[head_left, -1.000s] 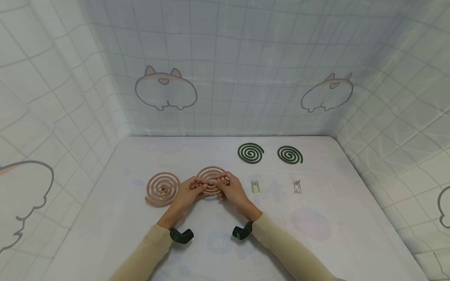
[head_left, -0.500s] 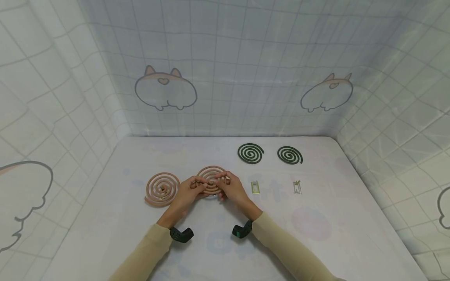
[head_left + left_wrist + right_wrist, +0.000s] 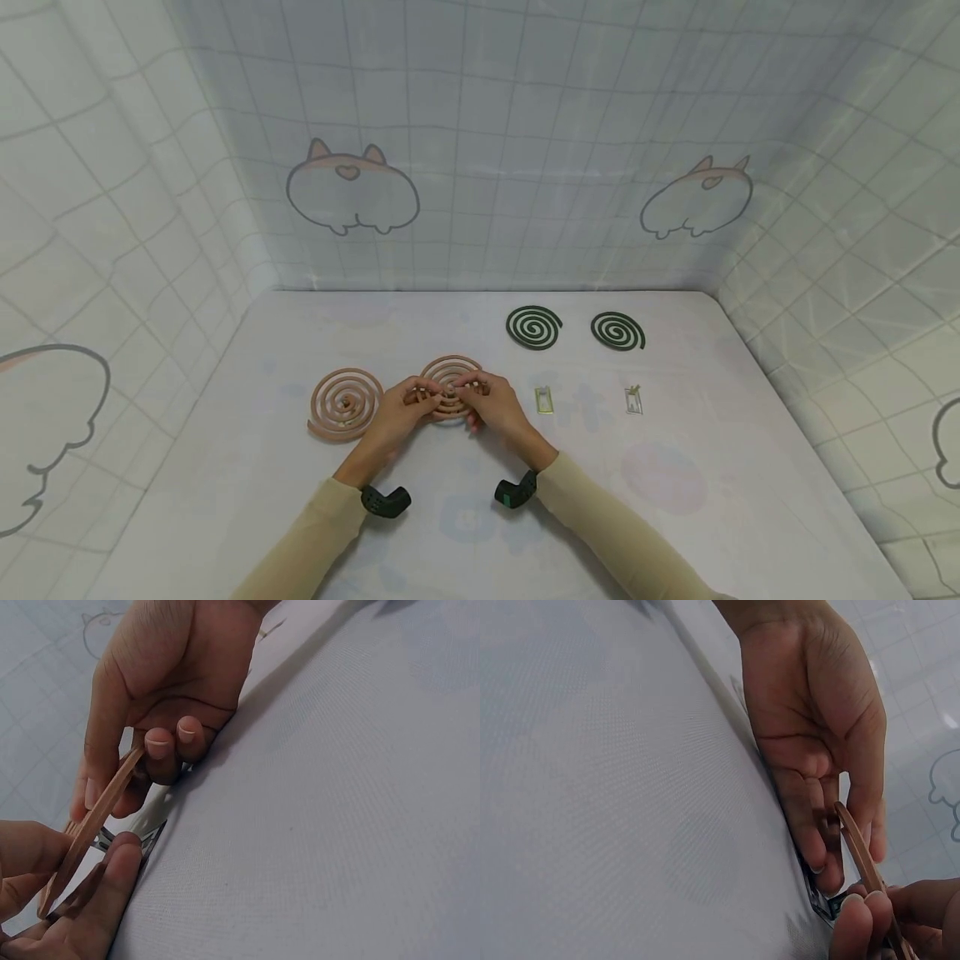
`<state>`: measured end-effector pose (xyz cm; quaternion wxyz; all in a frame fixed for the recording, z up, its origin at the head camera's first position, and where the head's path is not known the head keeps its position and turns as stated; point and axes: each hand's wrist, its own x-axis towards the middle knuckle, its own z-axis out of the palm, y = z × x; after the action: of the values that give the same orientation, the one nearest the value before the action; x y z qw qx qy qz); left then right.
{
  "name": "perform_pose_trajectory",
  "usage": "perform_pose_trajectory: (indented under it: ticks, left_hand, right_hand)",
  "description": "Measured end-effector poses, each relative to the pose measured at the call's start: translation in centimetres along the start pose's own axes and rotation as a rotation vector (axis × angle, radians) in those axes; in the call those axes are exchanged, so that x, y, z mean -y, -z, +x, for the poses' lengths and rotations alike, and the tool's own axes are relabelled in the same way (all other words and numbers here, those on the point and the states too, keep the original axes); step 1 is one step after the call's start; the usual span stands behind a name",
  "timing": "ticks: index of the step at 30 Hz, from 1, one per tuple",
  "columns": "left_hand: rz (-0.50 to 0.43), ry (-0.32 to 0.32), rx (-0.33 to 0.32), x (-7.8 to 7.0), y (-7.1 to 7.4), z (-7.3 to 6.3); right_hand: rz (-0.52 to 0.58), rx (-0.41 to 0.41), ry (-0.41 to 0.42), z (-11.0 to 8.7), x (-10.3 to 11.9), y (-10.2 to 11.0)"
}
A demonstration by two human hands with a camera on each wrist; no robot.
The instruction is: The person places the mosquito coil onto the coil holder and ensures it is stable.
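A brown mosquito coil [image 3: 452,408] is between my hands in the middle of the table. My left hand [image 3: 393,417] pinches its left side, thumb and fingers near the centre. On the other side my right hand [image 3: 504,412] grips the coil [image 3: 859,851] with thumb and index finger at the centre. Both wrist views show the coil edge-on and tilted, with other fingers beneath it. Under it a small metal stand [image 3: 154,840] shows between the fingers, partly hidden. Just left of my left hand, another brown coil [image 3: 330,434] has a metal tip poking through its centre.
Two dark green mosquito coils [image 3: 533,328] lie at the back right of the white table. In front of them are a gold-coloured metal stand [image 3: 544,412] and a silver one [image 3: 634,412]. Cloth walls enclose the table behind and at both sides.
My right fingertips have shifted slightly at the coil's centre, where a small light spot now shows between the fingers. The held coil stays in nearly the same place, and the other objects have not moved.
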<state>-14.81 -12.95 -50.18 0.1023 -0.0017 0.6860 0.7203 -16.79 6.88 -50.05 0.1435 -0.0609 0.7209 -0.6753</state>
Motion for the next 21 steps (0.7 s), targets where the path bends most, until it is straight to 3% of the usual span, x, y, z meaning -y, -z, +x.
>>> perform_pose_trajectory:
  ticks: [11,21]
  left_hand:
    - [0.011,-0.008,0.009,-0.25,0.29,0.0]
    - [0.075,0.019,0.01,-0.59,0.44,-0.58]
  right_hand:
    - [-0.098,-0.075,0.014,0.19,-0.25,-0.42]
    - [-0.108,-0.072,0.007,0.14,-0.18,-0.43]
